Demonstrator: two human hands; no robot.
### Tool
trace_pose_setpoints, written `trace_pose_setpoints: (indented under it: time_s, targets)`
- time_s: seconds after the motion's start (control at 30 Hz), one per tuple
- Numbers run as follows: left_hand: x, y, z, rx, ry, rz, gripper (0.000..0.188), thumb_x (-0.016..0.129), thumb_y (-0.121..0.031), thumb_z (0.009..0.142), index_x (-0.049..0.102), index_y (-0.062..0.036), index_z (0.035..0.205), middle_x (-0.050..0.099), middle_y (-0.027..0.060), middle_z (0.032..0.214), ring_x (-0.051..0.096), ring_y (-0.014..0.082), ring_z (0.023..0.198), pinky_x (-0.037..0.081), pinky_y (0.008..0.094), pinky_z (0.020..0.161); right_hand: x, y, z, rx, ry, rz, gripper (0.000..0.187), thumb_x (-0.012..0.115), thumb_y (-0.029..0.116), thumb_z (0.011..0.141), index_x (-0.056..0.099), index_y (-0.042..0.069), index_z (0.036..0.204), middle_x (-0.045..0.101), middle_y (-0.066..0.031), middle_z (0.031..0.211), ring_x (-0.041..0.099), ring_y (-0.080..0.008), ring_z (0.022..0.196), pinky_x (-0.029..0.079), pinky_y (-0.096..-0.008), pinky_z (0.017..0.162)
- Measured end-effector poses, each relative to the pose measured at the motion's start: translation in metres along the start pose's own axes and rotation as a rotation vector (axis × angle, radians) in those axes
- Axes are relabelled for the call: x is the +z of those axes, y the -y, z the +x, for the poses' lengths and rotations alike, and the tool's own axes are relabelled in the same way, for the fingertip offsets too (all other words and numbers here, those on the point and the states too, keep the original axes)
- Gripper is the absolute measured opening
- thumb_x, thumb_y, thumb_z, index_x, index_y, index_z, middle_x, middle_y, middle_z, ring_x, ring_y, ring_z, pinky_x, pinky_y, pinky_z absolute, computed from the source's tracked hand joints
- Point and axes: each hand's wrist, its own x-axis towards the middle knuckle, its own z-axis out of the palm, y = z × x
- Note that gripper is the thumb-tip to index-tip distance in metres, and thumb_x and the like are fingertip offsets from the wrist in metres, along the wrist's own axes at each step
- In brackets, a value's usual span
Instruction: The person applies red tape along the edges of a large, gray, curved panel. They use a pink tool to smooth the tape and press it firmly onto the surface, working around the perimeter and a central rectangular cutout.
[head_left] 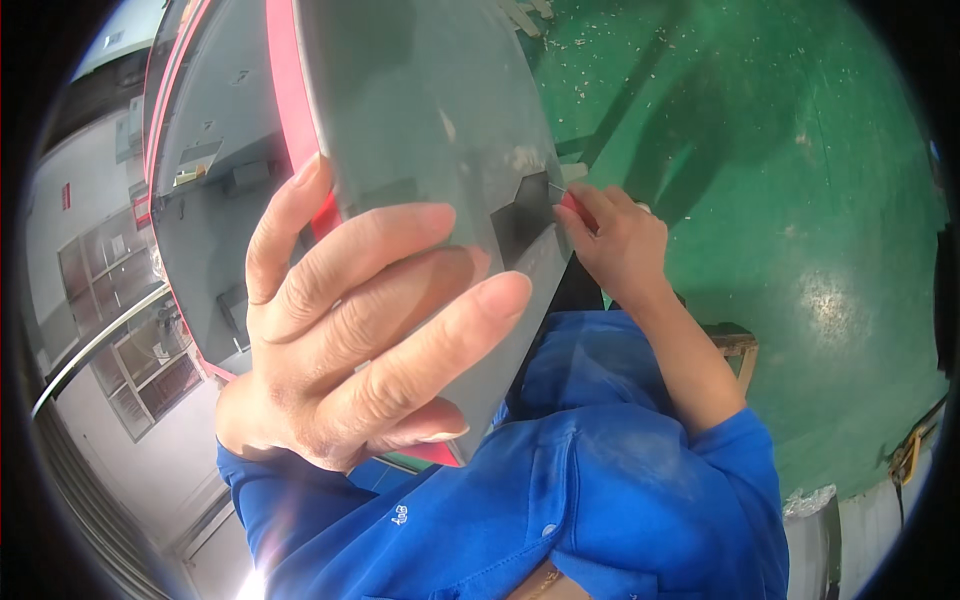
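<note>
A large glossy grey panel [440, 110] with a pinkish-red edge strip [287, 80] stands close in front of me. My left hand [350, 320] is spread over its near edge, fingers apart and stretched out across the grey face, with nothing seen in them. At the panel's right side, my right hand [625, 240] is closed round a small red-handled tool [577, 213]. A thin metal shaft points from that tool toward a dark angular patch [525, 215] on the panel. Where the tip ends is too fine to make out.
Further left a dark glossy surface [215, 200] with red trim shows reflections. Behind it are a pale wall and windows [150, 370]. Green floor [810, 200] with scattered white scraps spreads to the right, and a wooden stool [738, 345] stands by my right forearm.
</note>
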Motion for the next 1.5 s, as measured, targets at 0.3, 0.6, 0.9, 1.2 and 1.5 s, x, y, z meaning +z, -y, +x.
trace_pose_setpoints:
  time_s: [0.3, 0.6, 0.9, 1.2, 1.5]
  targets:
    - [-0.002, -0.001, 0.0, -0.014, 0.01, 0.02, 0.054, 0.025, -0.051, 0.088, 0.051, -0.0141, 0.119, 0.063, 0.0068, 0.095, 0.052, 0.0263, 0.105, 0.024, 0.0508, 0.104, 0.001, 0.006, 0.002, 0.032, 0.001, 0.038, 0.016, 0.065, 0.025, 0.075, 0.062, 0.013, 0.086, 0.058, -0.0013, 0.066, 0.058, -0.0201, 0.055, 0.044, -0.0316, 0.05]
    - [-0.001, -0.001, 0.0, -0.015, 0.005, 0.023, 0.054, 0.025, -0.05, 0.089, 0.052, -0.0144, 0.118, 0.063, 0.0061, 0.095, 0.053, 0.026, 0.104, 0.025, 0.0506, 0.104, 0.002, 0.008, -0.001, 0.083, 0.015, 0.046, 0.016, 0.065, 0.026, 0.076, 0.062, 0.014, 0.087, 0.061, -0.0015, 0.072, 0.057, -0.0197, 0.057, 0.043, -0.0299, 0.056]
    - [-0.004, -0.001, 0.002, -0.005, 0.022, -0.001, 0.053, 0.025, -0.05, 0.089, 0.052, -0.0133, 0.117, 0.063, 0.0068, 0.095, 0.054, 0.0277, 0.103, 0.025, 0.0513, 0.103, -0.007, -0.008, -0.002, 0.227, -0.073, 0.091, 0.017, 0.063, 0.023, 0.078, 0.063, 0.01, 0.089, 0.063, -0.0056, 0.078, 0.06, -0.0212, 0.063, 0.047, -0.0308, 0.057]
    - [0.0, -0.001, -0.001, -0.007, -0.019, 0.018, 0.053, 0.025, -0.049, 0.089, 0.052, -0.0124, 0.116, 0.063, 0.0075, 0.095, 0.053, 0.0274, 0.104, 0.026, 0.0514, 0.102, -0.001, 0.007, 0.001, 0.128, 0.07, 0.158, 0.018, 0.063, 0.022, 0.079, 0.063, 0.011, 0.094, 0.064, -0.0057, 0.083, 0.061, -0.0189, 0.066, 0.048, -0.0306, 0.06]
    - [-0.002, 0.0, -0.001, 0.008, 0.011, 0.009, 0.052, 0.026, -0.048, 0.09, 0.052, -0.0126, 0.117, 0.062, 0.0088, 0.098, 0.052, 0.028, 0.107, 0.024, 0.0513, 0.103, -0.023, -0.024, 0.009, 0.07, 0.03, 0.162, 0.015, 0.057, 0.024, 0.083, 0.061, 0.012, 0.092, 0.064, -0.0048, 0.079, 0.061, -0.0237, 0.067, 0.047, -0.0337, 0.057]
